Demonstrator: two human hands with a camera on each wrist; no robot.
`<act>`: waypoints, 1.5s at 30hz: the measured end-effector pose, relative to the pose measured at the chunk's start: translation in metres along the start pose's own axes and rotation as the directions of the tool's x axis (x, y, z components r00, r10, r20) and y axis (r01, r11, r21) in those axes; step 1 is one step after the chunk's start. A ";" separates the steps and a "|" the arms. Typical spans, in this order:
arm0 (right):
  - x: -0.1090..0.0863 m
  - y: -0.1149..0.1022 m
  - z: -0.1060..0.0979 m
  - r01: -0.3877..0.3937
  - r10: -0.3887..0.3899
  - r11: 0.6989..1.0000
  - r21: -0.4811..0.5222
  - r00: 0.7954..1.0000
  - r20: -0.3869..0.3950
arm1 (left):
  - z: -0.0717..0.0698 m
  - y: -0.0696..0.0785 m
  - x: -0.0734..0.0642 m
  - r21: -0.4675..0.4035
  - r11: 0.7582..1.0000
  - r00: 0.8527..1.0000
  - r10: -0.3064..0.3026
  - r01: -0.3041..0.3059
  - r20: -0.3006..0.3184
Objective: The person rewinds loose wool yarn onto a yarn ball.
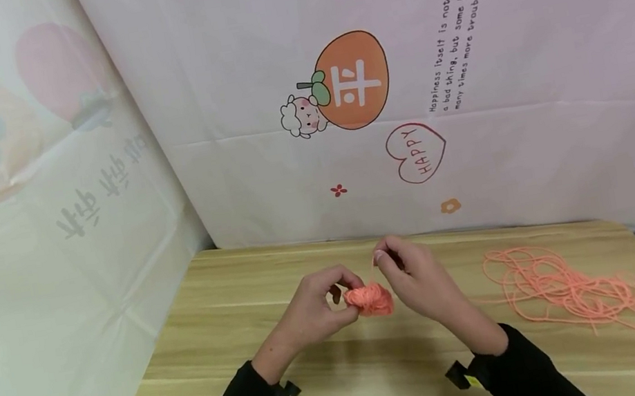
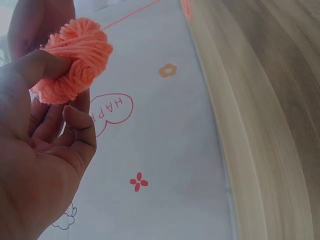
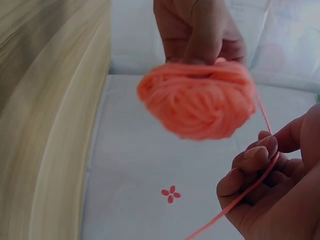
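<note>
A small coral-coloured ball of yarn (image 1: 370,300) is pinched between the thumb and fingers of my left hand (image 1: 318,304), above the table. The left wrist view shows the thumb pressed on the wound strands of the ball (image 2: 82,60). Close by on the right, my right hand (image 1: 422,278) pinches the strand of yarn (image 3: 265,117) that leads off the ball. In the right wrist view this strand runs taut from the ball to the fingertips, then across the curled fingers and away toward the lower left.
A loose tangle of the same yarn (image 1: 566,289) lies on the right of the wooden table (image 1: 203,343). A white printed cloth (image 1: 249,167) hangs behind the table's back edge, and another cloth (image 1: 27,309) stands along the left side.
</note>
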State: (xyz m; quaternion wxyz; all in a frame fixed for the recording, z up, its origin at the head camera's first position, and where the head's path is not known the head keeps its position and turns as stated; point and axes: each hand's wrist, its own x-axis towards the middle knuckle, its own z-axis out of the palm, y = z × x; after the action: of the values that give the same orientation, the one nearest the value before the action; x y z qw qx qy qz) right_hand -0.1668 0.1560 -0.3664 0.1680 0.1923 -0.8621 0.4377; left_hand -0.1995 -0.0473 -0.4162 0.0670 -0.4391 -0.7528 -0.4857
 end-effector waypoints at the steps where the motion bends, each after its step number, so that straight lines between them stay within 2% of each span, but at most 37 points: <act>1: 0.001 0.003 0.001 -0.009 0.009 1.000 0.002 1.000 0.006 | -0.001 0.005 0.001 -0.009 1.000 1.000 0.008 -0.008 0.001; 3: 0.004 0.017 0.004 -0.006 0.005 1.000 0.010 1.000 0.016 | -0.003 0.014 0.002 -0.025 1.000 1.000 0.019 -0.019 0.004; 5: 0.005 0.029 0.007 -0.001 0.001 1.000 0.019 1.000 0.030 | -0.003 0.016 0.002 -0.045 0.999 1.000 0.018 -0.017 0.009; 10: 0.006 0.041 0.015 -0.003 0.001 1.000 0.027 0.998 0.068 | -0.003 0.017 0.003 -0.077 0.997 1.000 0.015 -0.015 0.008; 14: 0.005 0.037 0.017 -0.012 0.006 0.998 0.058 0.995 0.100 | -0.004 0.016 0.003 -0.092 0.995 1.000 0.030 -0.030 0.004; 20: 0.003 0.020 0.012 -0.075 0.046 0.986 0.146 0.980 0.193 | -0.005 0.016 0.003 -0.126 0.991 0.999 0.033 -0.033 0.001; 28: 0.002 0.031 0.017 -0.132 0.076 0.968 0.214 0.965 0.249 | -0.005 0.016 0.003 -0.192 0.981 1.000 0.014 -0.013 0.000; 34: -0.002 0.042 0.024 -0.134 0.051 0.948 0.289 0.960 0.277 | -0.006 0.015 0.002 -0.256 0.966 1.000 -0.021 0.016 -0.018; 45: -0.008 0.047 0.030 -0.151 0.072 0.945 0.289 0.961 0.266 | -0.006 0.014 0.002 -0.243 0.970 0.997 -0.025 0.007 -0.070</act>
State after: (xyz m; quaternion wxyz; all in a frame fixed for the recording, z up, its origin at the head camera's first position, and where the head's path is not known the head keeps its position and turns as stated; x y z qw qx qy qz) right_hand -0.1855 0.1589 -0.4192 0.0002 0.2208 -0.8074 0.5471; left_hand -0.1931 -0.0490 -0.4026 0.0364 -0.4200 -0.6884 -0.5902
